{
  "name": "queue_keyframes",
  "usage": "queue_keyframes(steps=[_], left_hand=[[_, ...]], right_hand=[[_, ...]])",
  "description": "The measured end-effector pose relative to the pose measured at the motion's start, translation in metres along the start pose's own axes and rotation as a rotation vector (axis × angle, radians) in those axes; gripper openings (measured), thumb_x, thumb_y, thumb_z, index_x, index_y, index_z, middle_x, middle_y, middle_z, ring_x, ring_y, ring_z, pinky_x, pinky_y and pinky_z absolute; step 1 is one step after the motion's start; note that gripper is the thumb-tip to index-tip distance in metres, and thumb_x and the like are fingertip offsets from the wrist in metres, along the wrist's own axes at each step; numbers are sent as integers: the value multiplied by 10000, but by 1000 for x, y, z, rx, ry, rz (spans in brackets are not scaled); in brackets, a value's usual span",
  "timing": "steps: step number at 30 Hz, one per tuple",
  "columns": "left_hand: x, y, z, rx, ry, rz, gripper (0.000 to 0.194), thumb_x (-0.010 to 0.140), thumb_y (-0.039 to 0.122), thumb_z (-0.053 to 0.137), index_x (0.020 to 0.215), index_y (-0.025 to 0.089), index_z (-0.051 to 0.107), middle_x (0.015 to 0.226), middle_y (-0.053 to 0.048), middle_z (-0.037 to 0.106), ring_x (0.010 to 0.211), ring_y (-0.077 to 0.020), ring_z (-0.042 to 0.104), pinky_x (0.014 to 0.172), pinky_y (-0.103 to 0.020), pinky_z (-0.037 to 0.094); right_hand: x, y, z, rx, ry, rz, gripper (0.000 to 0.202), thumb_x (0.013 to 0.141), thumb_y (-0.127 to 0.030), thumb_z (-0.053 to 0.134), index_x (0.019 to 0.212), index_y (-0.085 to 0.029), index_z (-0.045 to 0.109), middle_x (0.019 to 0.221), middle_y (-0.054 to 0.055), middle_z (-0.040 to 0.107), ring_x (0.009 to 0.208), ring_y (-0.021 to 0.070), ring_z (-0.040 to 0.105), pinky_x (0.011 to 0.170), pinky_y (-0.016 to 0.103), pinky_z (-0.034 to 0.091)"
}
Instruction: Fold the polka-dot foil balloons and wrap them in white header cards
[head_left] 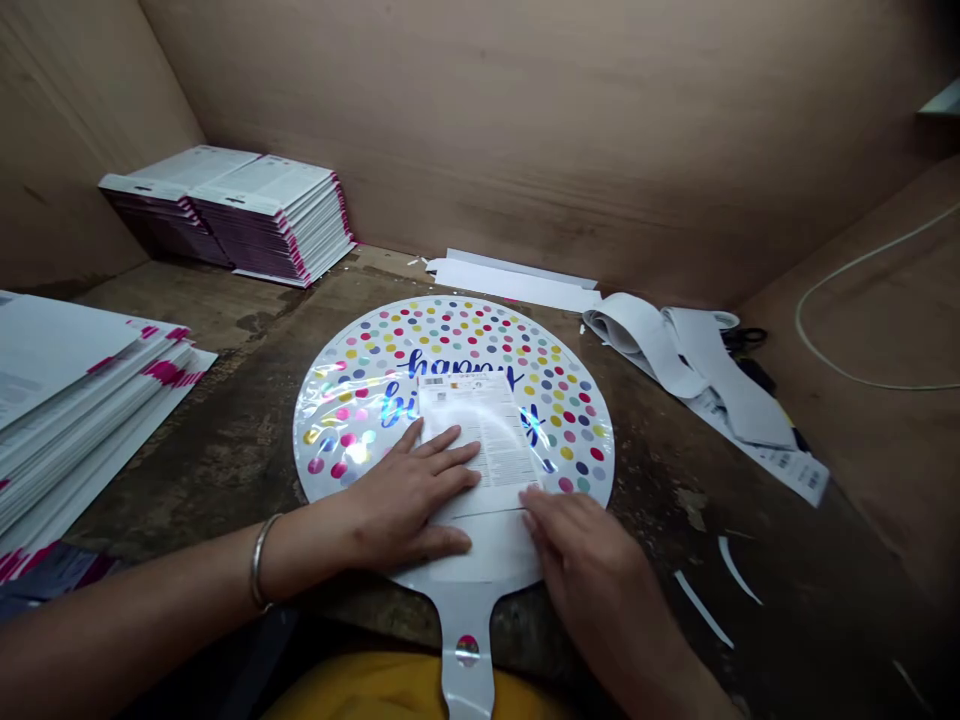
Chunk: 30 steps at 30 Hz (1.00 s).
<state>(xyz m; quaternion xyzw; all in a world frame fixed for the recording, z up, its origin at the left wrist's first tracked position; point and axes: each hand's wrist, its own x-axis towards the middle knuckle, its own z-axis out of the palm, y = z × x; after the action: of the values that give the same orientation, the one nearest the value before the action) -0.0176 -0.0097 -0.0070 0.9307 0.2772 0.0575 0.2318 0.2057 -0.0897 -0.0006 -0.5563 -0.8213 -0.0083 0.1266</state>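
A flat, round foil balloon (pixel 450 335) with coloured dots and blue "happy birthday" lettering lies before me, its neck (pixel 466 690) hanging toward my lap. On its lower middle rests a white printed sheet (pixel 487 430), which hides part of the lettering. A fold or edge line crosses the white paper near its lower part. My left hand (pixel 420 490) lies open, fingers spread, across the sheet's left side and the balloon. At the sheet's lower right edge, my right hand (pixel 585 540) has its fingers curled together, pinching the paper; its palm is hidden.
Stacks of printed cards stand at the back left (pixel 255 210) and near left (pixel 82 400). White paper strips (pixel 517 280) lie along the back wall. A folded label roll (pixel 712 370) and black scissors (pixel 744 338) are at right, with curled paper scraps (pixel 703 610) nearer me.
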Motion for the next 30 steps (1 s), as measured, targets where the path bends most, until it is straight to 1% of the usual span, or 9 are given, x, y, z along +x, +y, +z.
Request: queue_keyframes(steps=[4,6,8,12,15,18,24,27,30], left_hand=[[2,-5,11,6,82,-35,496,863,484,516,1289,231,495,1411,-81,428,1353,-307,273,1080,-577,160],[-3,-8,13,-6,114,-56,464,863,479,524,1259,236,525,1366,-72,486,1332,-289,321,1079,-543,194],[-10,-9,15,-19,118,-70,445,876,464,516,1269,255,513,1367,-56,487,1334,-283,320,1076,-544,196],[-16,-8,18,-33,132,-85,379,901,352,503,1270,268,509,1378,-38,475,1346,-279,297,1072,-551,194],[-14,-7,19,-48,158,-85,368,874,313,547,1237,258,538,1355,-40,501,1333,-283,321,1067,-557,201],[-13,-7,18,-62,174,-85,366,854,298,573,1217,251,556,1338,-43,520,1321,-286,341,1066,-554,213],[-12,-5,14,-51,160,-91,372,838,272,592,1207,224,573,1329,-52,527,1312,-292,355,1071,-520,250],[-11,-3,13,-38,149,-100,364,834,265,599,1194,212,581,1329,-52,528,1306,-300,361,1064,-528,260],[-11,-4,13,-37,152,-90,362,833,269,604,1190,215,580,1324,-49,533,1300,-304,369,1052,-542,268]], right_hand=[[3,3,10,49,-30,-173,332,900,-153,426,1169,-111,617,1240,134,599,1184,266,522,975,435,466],[2,4,16,63,-63,-178,346,897,-131,424,1198,-103,592,1257,139,586,1211,265,494,986,436,454],[3,4,17,95,-62,-131,322,895,-132,434,1166,-111,608,1224,135,607,1163,258,520,964,424,463],[21,2,8,246,1,-17,181,885,-173,480,877,-153,660,964,97,644,916,206,572,818,362,498],[38,-1,9,354,-54,-6,114,856,-162,522,784,-171,610,839,60,594,826,187,548,734,332,483],[44,-3,17,435,-144,-11,73,835,-141,545,782,-179,579,809,40,573,801,179,537,710,318,467],[42,-2,26,487,-144,-86,176,872,-147,496,985,-208,615,912,52,576,873,176,543,763,313,466],[40,-2,25,496,-110,-144,168,879,-142,478,951,-198,619,926,59,570,874,169,540,760,299,469],[39,-1,23,528,-150,-177,140,874,-133,480,879,-194,606,922,51,560,862,156,540,750,283,470]])
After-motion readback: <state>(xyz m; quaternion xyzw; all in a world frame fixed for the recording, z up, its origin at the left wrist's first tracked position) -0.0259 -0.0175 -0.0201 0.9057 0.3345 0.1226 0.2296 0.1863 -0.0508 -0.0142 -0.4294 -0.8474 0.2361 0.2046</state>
